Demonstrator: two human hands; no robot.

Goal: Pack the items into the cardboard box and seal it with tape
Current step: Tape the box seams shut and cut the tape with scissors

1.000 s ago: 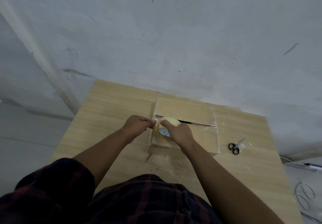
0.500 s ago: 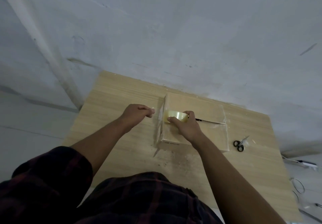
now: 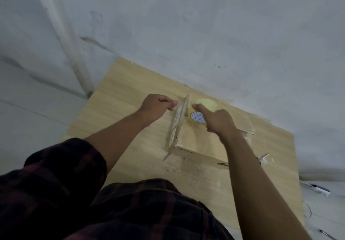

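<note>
A closed cardboard box lies on the wooden table, near the wall. A roll of clear tape with a blue-and-white core rests on the box's top, at its far left corner. My right hand grips the roll, index finger stretched over it. My left hand is just left of the box and pinches the tape's free end, which is pulled taut from the roll over the box's left edge.
Scissors lie on the table to the right of the box, partly hidden by my right forearm. A grey wall runs right behind the table. A white power strip and cables lie on the floor at the right.
My right hand carried the roll toward the far left corner of the box and tipped it so the core shows. The left hand keeps pinching the tape end. My head moved closer and turned.
</note>
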